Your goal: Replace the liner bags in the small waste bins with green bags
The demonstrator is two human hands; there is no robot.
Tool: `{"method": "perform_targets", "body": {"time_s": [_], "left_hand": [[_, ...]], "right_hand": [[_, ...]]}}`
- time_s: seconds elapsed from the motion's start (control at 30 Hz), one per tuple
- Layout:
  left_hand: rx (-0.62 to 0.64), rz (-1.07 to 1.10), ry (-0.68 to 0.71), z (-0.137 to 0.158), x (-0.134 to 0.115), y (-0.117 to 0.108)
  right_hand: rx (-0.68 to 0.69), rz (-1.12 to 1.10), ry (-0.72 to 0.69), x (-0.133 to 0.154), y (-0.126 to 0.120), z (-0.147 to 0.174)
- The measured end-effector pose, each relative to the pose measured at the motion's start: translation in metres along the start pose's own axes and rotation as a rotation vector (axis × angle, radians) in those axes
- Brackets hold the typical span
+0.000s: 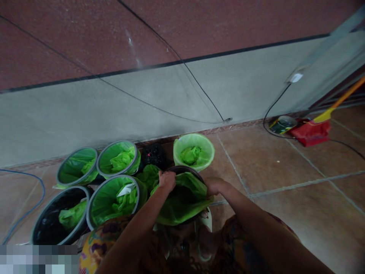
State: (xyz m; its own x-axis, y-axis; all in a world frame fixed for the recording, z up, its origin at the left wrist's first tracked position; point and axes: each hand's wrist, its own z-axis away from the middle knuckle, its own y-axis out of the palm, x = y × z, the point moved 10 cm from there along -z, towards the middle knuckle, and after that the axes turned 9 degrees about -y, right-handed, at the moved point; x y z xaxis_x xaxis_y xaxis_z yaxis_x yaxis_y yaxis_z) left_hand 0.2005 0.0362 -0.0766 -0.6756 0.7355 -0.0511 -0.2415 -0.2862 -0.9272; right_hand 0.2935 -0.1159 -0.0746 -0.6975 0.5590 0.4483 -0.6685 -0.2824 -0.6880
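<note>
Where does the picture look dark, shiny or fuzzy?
Head view: dim overall, very dark inside the black-lined bin; head view: pale sheen on the lower-right floor; head view: left hand and right hand look soft-edged, and coarse squares hide the bottom-left corner.

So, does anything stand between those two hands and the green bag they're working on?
Nothing visible does: the left hand is at the left side of the green bag, the right hand at its right edge, though that hand's fingertips are hidden.
</note>
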Motion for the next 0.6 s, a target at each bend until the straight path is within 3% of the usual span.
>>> {"method": "perform_targets", "body": {"time_s": [0.1, 0.23, 0.3, 0.43, 0.6], "left_hand": [[-0.078, 0.172, -0.011, 0.005, 0.008, -0.015], [-0.131, 0.58, 0.039, 0.015, 0.022, -0.034], [-0.171, 0.714, 0.061, 0.021, 0.032, -0.041], [-0.204, 0.762, 0.049, 0.028, 0.045, -0.046], [-0.243, 0.664, 0.118, 0.033, 0.035, -0.049]], "right_hand": [[0.04, 0.031, -0.065, 0.012, -0.005, 0.0], [-0.115, 0.012, 0.017, 0.01, -0.031, -0.002], [-0.181, -0.071, -0.03, 0.017, -0.04, -0.005], [-0.223, -0.115, -0.134, 0.037, -0.047, -0.014], [-0.295, -0.028, -0.093, 0.042, -0.05, -0.018]]}}
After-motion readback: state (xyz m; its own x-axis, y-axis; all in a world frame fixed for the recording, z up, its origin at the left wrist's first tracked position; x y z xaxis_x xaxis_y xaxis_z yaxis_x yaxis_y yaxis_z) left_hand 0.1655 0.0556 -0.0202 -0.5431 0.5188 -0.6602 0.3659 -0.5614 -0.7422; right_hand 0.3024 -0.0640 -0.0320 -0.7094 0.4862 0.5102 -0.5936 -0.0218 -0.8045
